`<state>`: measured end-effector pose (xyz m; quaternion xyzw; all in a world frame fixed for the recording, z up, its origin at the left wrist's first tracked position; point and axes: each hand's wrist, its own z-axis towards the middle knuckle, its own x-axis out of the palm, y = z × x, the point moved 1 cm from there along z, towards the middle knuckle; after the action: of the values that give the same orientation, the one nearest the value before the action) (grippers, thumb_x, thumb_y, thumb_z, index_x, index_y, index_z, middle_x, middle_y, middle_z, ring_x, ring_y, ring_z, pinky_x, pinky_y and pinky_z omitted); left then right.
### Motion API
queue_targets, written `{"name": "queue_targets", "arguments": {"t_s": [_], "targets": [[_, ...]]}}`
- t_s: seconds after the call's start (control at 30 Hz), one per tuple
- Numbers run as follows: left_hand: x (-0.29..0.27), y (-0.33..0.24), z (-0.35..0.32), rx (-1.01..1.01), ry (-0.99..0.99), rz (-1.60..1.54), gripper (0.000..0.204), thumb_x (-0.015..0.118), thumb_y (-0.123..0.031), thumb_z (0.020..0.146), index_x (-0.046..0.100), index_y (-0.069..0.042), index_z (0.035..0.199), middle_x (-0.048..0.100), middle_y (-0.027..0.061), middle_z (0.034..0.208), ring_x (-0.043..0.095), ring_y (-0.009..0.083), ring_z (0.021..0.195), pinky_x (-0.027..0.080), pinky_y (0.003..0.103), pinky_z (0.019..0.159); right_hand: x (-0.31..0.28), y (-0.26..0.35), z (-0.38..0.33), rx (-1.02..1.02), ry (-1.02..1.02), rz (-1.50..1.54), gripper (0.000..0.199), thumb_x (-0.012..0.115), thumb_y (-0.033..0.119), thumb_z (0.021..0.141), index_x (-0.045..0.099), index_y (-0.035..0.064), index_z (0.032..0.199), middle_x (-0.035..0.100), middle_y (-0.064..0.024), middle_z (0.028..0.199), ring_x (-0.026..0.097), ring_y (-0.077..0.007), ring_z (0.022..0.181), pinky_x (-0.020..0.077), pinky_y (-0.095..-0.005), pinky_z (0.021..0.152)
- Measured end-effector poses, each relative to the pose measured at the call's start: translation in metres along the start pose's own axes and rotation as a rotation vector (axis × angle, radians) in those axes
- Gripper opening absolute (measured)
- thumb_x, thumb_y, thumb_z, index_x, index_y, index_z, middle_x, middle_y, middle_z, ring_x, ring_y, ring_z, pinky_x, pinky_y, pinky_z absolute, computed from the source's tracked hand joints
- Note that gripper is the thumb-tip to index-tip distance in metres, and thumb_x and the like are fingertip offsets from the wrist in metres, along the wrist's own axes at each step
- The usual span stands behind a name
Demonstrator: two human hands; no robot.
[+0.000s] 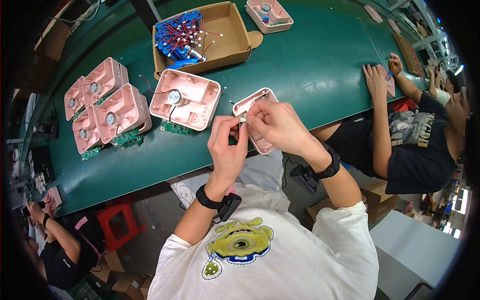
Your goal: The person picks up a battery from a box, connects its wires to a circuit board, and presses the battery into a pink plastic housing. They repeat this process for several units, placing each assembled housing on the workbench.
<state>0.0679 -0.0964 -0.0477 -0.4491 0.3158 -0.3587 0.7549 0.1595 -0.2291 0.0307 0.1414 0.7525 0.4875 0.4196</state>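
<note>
My left hand (227, 145) and my right hand (280, 125) meet fingertip to fingertip, both closed in a pinch on a small white connector (243, 119). Its finer details are too small to make out. Just below and behind my fingers lies a shallow pink plastic housing half (265, 93), partly covered by my right hand. Left of my hands rests a deeper pink housing (204, 121) with a round silver motor-like part (175, 97) and thin wires. A green circuit board (175, 128) sticks out along its near edge.
A cardboard box (226, 32) of blue-wrapped cylindrical batteries (175, 35) with red and black leads stands behind. More pink housings (122, 107) with boards sit at left, another (270, 16) at the far edge. A co-worker (415, 135) works at right on the green table (320, 60).
</note>
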Motion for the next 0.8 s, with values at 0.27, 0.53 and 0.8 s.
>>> {"name": "queue_targets", "arguments": {"t_s": [0.27, 0.53, 0.8], "targets": [[-0.002, -0.015, 0.008, 0.089, 0.016, 0.111, 0.021, 0.074, 0.012, 0.088, 0.066, 0.005, 0.105, 0.062, 0.0117, 0.096, 0.062, 0.0176, 0.069, 0.052, 0.029, 0.059, 0.014, 0.002, -0.003, -0.085, -0.157, -0.041, 0.013, 0.066, 0.008, 0.096, 0.065, -0.0049, 0.092, 0.065, -0.0111, 0.067, 0.061, -0.0142, 0.055, 0.0469, -0.0325, 0.055], [-0.004, -0.013, 0.014, 0.066, 0.09, 0.103, 0.022, 0.074, 0.01, 0.087, 0.066, 0.004, 0.106, 0.061, 0.0106, 0.093, 0.06, 0.0165, 0.066, 0.051, 0.03, 0.058, -0.001, -0.004, 0.002, -0.201, -0.109, -0.123, 0.016, 0.072, 0.01, 0.094, 0.071, -0.0024, 0.104, 0.07, -0.0132, 0.079, 0.064, -0.0245, 0.06, 0.0507, -0.036, 0.06], [-0.012, -0.032, 0.029, -0.193, 0.212, 0.121, 0.024, 0.075, 0.003, 0.09, 0.071, 0.003, 0.113, 0.058, 0.0058, 0.083, 0.056, 0.0116, 0.063, 0.048, 0.028, 0.058, -0.053, -0.015, -0.018, -0.449, 0.042, -0.512, 0.04, 0.083, 0.01, 0.081, 0.072, 0.0052, 0.119, 0.065, -0.0101, 0.128, 0.067, -0.0305, 0.107, 0.0536, -0.0407, 0.092]]}}
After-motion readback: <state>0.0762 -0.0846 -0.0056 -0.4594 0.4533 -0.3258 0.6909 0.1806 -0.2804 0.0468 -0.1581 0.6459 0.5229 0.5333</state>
